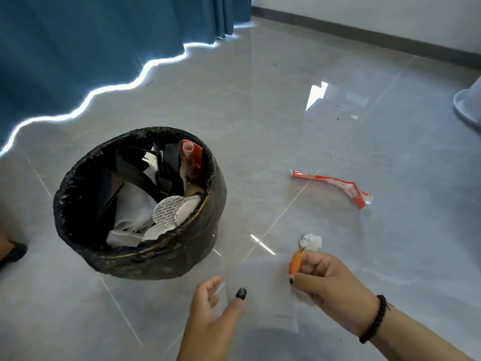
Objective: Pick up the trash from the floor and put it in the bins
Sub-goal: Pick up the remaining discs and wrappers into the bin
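Left hand (pixel 210 308) open, relaxed; right hand (pixel 330 282) curled, pinching.

The floor (pixel 260 105) is laid with large glossy grey tiles, on which pale reflections are cast. A teal curtain (pixel 78 43) hangs at the upper left — a bright wavy line of daylight is seen beneath its hem. A white wall (pixel 390 14) with a dark skirting board (pixel 364 35) is seen at the upper right.

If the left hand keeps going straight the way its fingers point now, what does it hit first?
Most likely the bin. The left hand is open, its fingers pointing up and slightly left across bare floor toward the bin's near wall in its black liner. Nothing shows between them, though depth is hard to judge.
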Demonstrator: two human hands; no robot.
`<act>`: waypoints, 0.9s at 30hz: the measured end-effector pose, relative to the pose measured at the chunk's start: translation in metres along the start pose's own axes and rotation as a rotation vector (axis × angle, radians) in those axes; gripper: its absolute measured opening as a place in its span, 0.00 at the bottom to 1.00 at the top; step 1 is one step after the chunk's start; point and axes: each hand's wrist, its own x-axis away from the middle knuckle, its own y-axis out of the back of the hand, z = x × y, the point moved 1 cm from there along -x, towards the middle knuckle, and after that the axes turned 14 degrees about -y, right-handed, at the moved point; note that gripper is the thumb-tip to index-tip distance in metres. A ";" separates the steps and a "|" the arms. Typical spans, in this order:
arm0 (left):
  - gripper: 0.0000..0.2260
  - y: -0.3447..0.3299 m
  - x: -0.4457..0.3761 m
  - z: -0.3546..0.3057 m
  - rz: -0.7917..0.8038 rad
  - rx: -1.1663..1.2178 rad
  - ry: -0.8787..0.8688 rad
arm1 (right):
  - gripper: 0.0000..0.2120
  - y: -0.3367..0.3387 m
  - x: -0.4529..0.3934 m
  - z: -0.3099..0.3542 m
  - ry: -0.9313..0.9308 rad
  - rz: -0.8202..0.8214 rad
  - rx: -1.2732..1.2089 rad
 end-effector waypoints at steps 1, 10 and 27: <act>0.21 0.002 -0.001 0.002 0.044 0.134 0.153 | 0.06 -0.007 0.005 0.005 -0.036 0.061 -0.079; 0.10 0.068 -0.016 -0.063 0.186 0.357 0.096 | 0.10 -0.036 -0.011 0.058 0.152 -0.239 0.222; 0.14 0.132 0.003 -0.126 0.129 0.196 -0.281 | 0.09 -0.121 -0.051 0.123 0.588 -0.270 0.684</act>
